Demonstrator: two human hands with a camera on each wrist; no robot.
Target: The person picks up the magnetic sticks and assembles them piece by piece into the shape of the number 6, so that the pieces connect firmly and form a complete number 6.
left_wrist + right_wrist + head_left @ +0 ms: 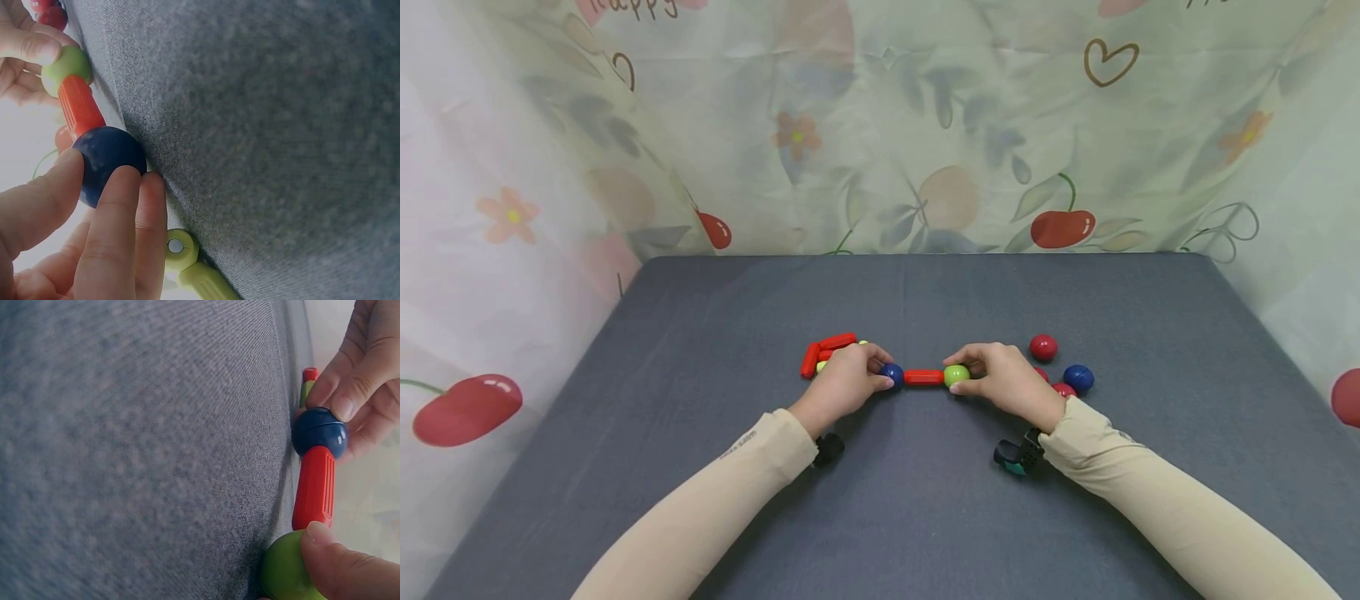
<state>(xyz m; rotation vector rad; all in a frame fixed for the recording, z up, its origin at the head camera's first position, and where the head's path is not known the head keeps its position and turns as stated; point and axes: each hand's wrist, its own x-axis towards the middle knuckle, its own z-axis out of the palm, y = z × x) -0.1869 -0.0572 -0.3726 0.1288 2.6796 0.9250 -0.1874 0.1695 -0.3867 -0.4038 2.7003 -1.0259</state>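
A red ridged rod lies level between a blue ball and a green ball, meeting both at its ends. My left hand pinches the blue ball between thumb and fingers. On the other end, my right hand grips the green ball. The left wrist view shows the blue ball close up, with the thumb on one side and fingertips on the other. In the right wrist view the thumb presses the green ball beside the rod's end.
Red rods and yellow-green pieces lie in a group by my left hand, partly hidden by it. Near my right hand are a loose blue ball and several red balls. A patterned curtain hangs behind the grey table.
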